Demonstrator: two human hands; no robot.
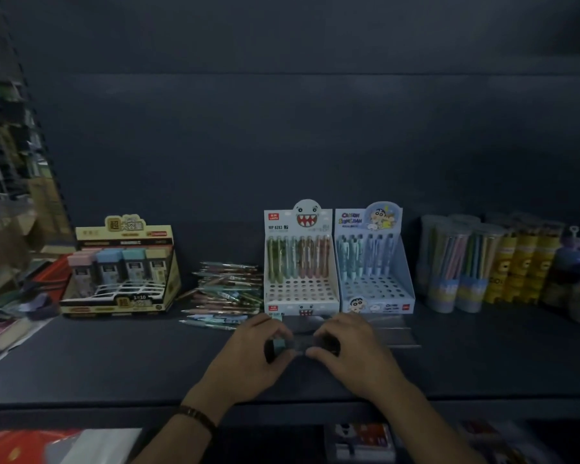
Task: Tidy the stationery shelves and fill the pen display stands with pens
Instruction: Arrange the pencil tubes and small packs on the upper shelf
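lower centre: left hand (248, 349), right hand (352, 349), fingers pinching one small blurred item (282, 344); above them white pen stand (301, 289), loose pens (226, 289) beside.

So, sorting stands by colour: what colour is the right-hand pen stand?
Pale blue stand, head view.

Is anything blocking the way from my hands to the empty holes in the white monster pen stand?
Nothing visible does. The left hand and right hand, pinching a small item, sit in front of the white stand. Its front rows of holes are bare; pens fill only the back row. The loose pens lie to its left.
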